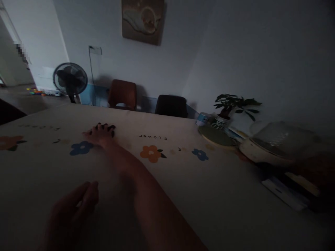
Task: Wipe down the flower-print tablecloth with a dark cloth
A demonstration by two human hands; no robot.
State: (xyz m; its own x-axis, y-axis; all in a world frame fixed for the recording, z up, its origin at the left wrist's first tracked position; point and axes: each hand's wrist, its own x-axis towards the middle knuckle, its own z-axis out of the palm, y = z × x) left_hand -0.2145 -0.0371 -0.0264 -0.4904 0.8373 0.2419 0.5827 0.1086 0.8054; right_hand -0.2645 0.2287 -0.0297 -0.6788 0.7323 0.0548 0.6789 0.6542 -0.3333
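My right hand (101,134) reaches far forward over the pale tablecloth (110,216), which is printed with flowers. Its fingers are spread and the palm faces down, close to a blue flower print. Dark shapes lie around the fingertips; whether they are shadows or small objects I cannot make out. Nearer to me, my left hand (74,207) hovers low at the bottom left, dim and slightly blurred. Its fingers are curled in toward the thumb, with a small gap through which light cloth shows, and no object is visible in it.
At the right stand a potted plant (225,109), a round green mat (217,135), a pale domed cover (281,136) and dim box-like items (285,191). Beyond the table are a brown chair (123,92), a black chair (171,105) and a fan (70,79).
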